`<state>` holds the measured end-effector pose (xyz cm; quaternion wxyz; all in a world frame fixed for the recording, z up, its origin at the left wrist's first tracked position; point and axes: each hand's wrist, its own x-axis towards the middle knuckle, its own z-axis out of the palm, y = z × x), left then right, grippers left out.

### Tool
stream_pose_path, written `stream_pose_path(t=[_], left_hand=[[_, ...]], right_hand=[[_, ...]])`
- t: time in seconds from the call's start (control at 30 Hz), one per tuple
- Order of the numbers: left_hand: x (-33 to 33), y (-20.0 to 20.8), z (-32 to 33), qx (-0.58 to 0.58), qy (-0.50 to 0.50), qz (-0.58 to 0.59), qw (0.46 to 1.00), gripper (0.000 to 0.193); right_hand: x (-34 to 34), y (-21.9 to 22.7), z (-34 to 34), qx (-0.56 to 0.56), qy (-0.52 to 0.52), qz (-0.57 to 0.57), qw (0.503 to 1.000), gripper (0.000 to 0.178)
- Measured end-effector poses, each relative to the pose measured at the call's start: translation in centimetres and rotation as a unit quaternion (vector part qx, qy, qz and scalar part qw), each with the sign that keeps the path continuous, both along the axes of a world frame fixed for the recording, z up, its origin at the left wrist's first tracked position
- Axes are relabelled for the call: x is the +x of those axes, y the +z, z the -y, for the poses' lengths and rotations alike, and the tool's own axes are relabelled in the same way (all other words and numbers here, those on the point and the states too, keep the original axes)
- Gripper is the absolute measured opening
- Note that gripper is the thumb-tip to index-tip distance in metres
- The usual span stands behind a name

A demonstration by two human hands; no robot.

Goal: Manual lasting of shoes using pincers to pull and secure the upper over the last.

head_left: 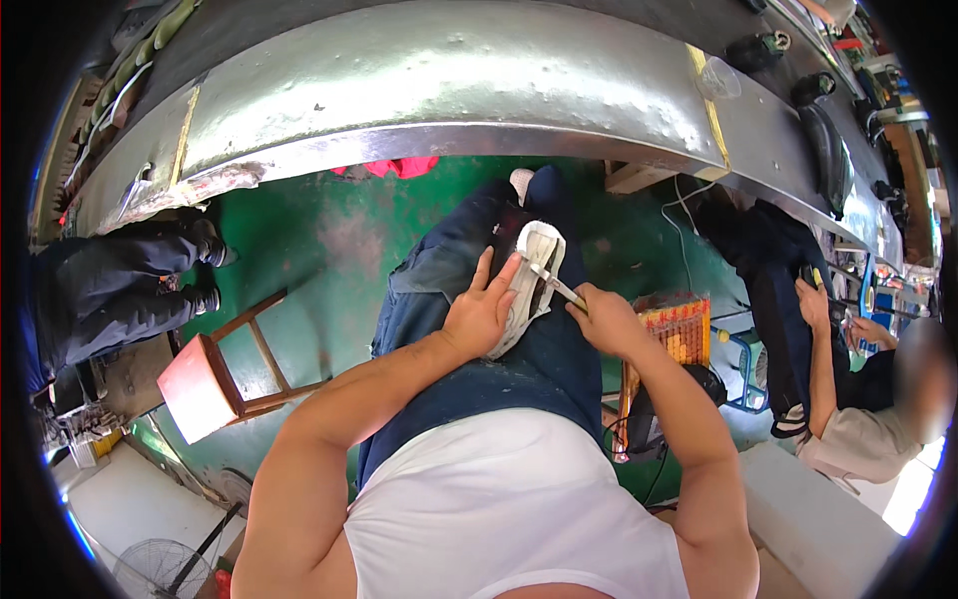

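Note:
A whitish shoe-shaped piece, which looks like a shoe, lies lengthwise over my lap with its rounded, white-rimmed end away from me. My left hand grips its left side, index and middle fingers stretched along the edge and apart; the thumb is hard to make out. In my right hand is a slim, light-coloured hand tool, fingers closed round its near end. The tool's greyish tip meets the upper part of the shoe, close to my left fingertips. Its exact kind cannot be told.
A long metal-topped bench curves across the far side. To the left, a reddish stool lies tipped on the green floor, near another person's legs. At right are a woven-backed chair and a seated co-worker.

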<state>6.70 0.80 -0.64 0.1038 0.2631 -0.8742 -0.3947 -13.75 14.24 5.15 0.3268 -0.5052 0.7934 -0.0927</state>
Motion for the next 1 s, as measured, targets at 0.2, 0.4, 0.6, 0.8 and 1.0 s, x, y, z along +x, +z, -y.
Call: stream_pose_path(t=[0.2, 0.4, 0.6, 0.8, 1.0], left_hand=[[-0.4, 1.3, 1.3, 0.036, -0.037, 0.079, 0.996, 0.057], [-1.0, 1.3, 1.5, 0.052, -0.078, 0.098, 0.991, 0.058], [-1.4, 4.9, 2.0, 0.044, -0.142, 0.194, 0.970, 0.064], [1.8, 1.8, -0.5, 0.259, 0.075, 0.062, 0.961, 0.071], [1.7, 1.2, 0.2, 0.251, 0.040, 0.039, 0.966, 0.080]], right_hand=[[-3.1, 4.6, 2.3, 0.246, -0.057, 0.256, 0.933, 0.032], [-0.1, -0.1, 3.8, -0.046, 0.024, 0.015, 0.999, 0.038], [-0.1, 0.1, 2.4, -0.057, 0.003, 0.057, 0.997, 0.042], [1.4, 1.5, 0.9, -0.054, 0.000, 0.105, 0.993, 0.042], [2.6, 2.0, -0.2, -0.037, 0.018, 0.110, 0.993, 0.040]])
